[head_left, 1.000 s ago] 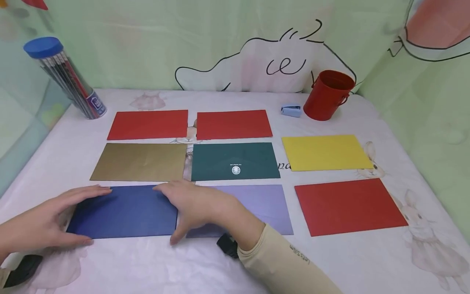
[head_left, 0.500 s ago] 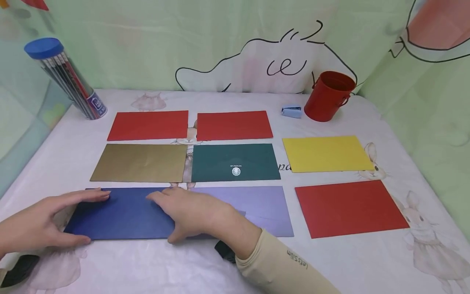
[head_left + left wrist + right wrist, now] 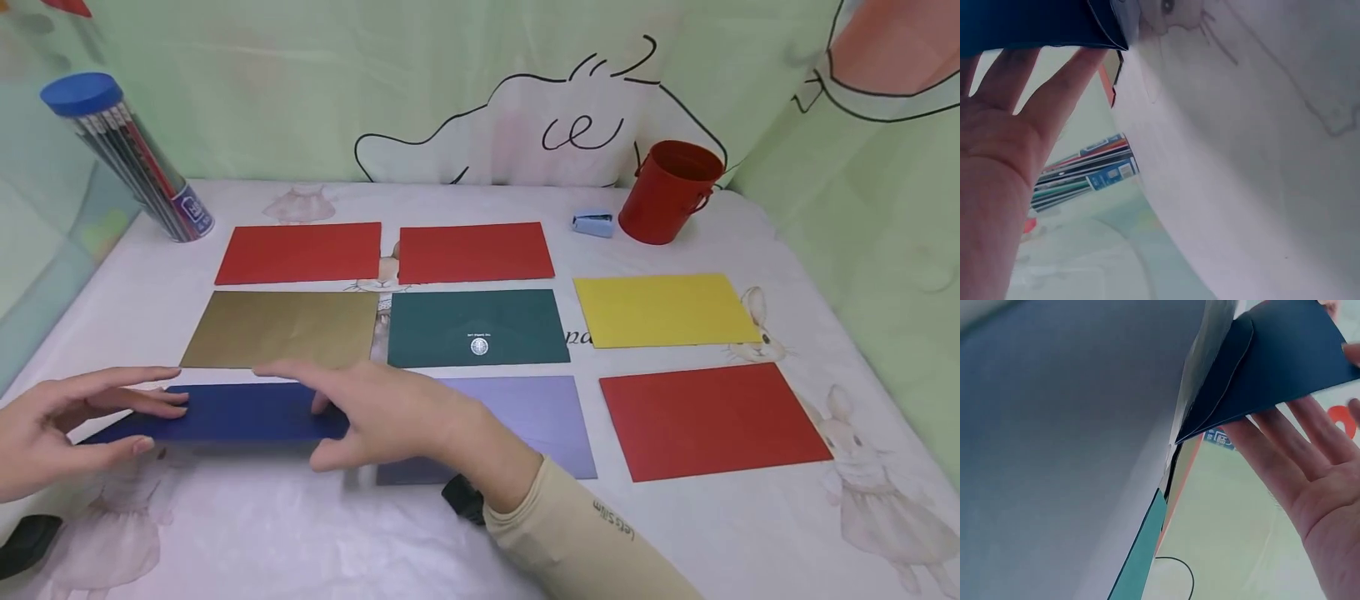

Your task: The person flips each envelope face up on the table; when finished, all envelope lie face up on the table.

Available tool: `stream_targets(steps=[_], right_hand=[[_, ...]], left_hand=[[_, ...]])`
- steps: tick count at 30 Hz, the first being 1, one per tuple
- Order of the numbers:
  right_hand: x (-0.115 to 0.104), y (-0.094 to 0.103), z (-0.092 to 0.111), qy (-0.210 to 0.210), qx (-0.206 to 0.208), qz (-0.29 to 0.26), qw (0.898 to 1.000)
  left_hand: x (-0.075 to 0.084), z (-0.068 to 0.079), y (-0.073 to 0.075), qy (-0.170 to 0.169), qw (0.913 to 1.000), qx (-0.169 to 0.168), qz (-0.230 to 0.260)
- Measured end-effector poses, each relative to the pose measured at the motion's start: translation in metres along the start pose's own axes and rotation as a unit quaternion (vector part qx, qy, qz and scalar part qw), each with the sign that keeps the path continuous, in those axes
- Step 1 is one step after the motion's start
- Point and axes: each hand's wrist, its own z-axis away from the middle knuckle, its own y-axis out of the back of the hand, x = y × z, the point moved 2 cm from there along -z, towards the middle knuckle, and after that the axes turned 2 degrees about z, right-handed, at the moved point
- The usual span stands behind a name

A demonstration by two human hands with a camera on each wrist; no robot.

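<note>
A dark blue envelope (image 3: 247, 412) is lifted at the front left, tilted, with a shadow on the cloth below it. My left hand (image 3: 82, 425) holds its left end, thumb at the near side. At the right end my right hand (image 3: 382, 417) grips it between thumb and fingers. A flap edge shows on the envelope (image 3: 1291, 350) in the right wrist view, the fingers passing behind it. Partly covered by my right forearm, a lavender envelope (image 3: 525, 417) lies to the right. Just beyond the blue one are a gold envelope (image 3: 281, 329) and a dark green envelope (image 3: 480, 317).
Two red envelopes (image 3: 300, 252) lie in the back row. On the right are a yellow envelope (image 3: 663, 310) and another red envelope (image 3: 712, 421). A blue-lidded pencil tub (image 3: 142, 162) stands back left; a red bucket (image 3: 667, 192) and small light-blue object (image 3: 592, 223) stand back right.
The blue envelope lay flat, then slid slightly right over the lavender one's edge. Now it is raised, tilted and shifted left, with both hands moving along with it.
</note>
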Motion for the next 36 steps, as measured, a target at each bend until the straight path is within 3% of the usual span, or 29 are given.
stream_targets(steps=[6, 11, 15, 21, 29, 36], right_hand=[[-0.001, 0.005, -0.002, 0.035, 0.057, 0.019, 0.998], [-0.001, 0.005, -0.003, 0.044, 0.086, 0.028, 0.995], [0.000, 0.005, -0.004, 0.035, 0.094, 0.039, 0.994], [0.002, 0.004, -0.004, -0.005, 0.115, 0.060, 0.992], [0.004, 0.000, -0.004, -0.073, 0.096, 0.050, 0.991], [0.001, -0.006, -0.006, -0.168, 0.053, 0.075, 0.982]], left_hand=[[0.009, -0.002, 0.003, 0.019, 0.9970, 0.067, -0.033], [0.013, -0.005, 0.002, 0.050, 0.9853, 0.149, -0.068], [0.014, -0.009, 0.000, 0.064, 0.9807, 0.170, -0.071], [0.008, -0.011, -0.005, 0.072, 0.9848, 0.153, -0.039], [0.002, -0.009, -0.007, 0.090, 0.9929, 0.077, -0.007], [-0.004, -0.006, -0.008, 0.127, 0.9909, 0.023, -0.039]])
